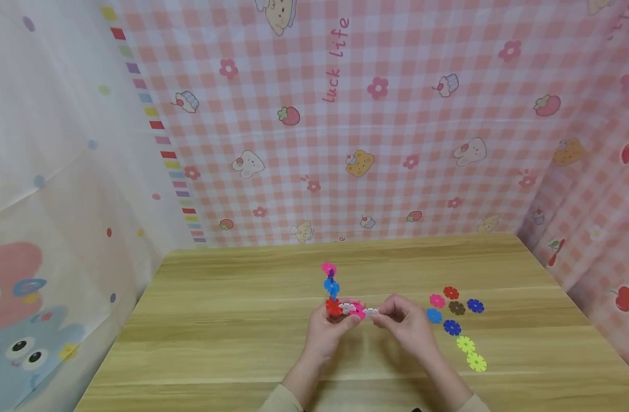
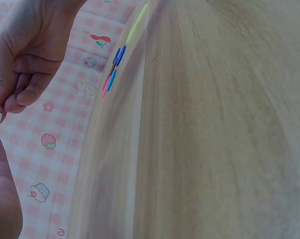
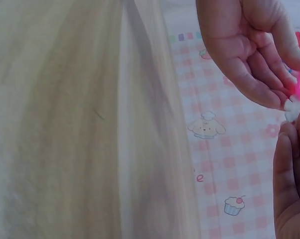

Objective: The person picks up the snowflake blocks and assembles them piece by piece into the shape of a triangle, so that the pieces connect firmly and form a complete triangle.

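A chain of slotted snowflake discs is held above the table between the two hands. From its upper end it runs through a pink disc (image 1: 329, 268), a purple disc seen edge-on, a blue disc (image 1: 331, 286), another blue one edge-on and a red disc (image 1: 333, 306). It then turns right through a white disc (image 1: 347, 308) and a pink disc (image 1: 358, 311) to an end white disc (image 1: 370, 313). My left hand (image 1: 326, 336) grips the chain near that second pink disc. With thumb and fingertips, my right hand (image 1: 408, 327) pinches the end white disc (image 3: 292, 110).
Loose discs lie on the wooden table (image 1: 217, 320) right of my right hand: a red disc (image 1: 450, 293), a pink one, a brown disc (image 1: 456, 308), a light blue one, dark blue ones and two yellow discs (image 1: 476, 361). A checked cloth (image 1: 314, 143) hangs behind the table.
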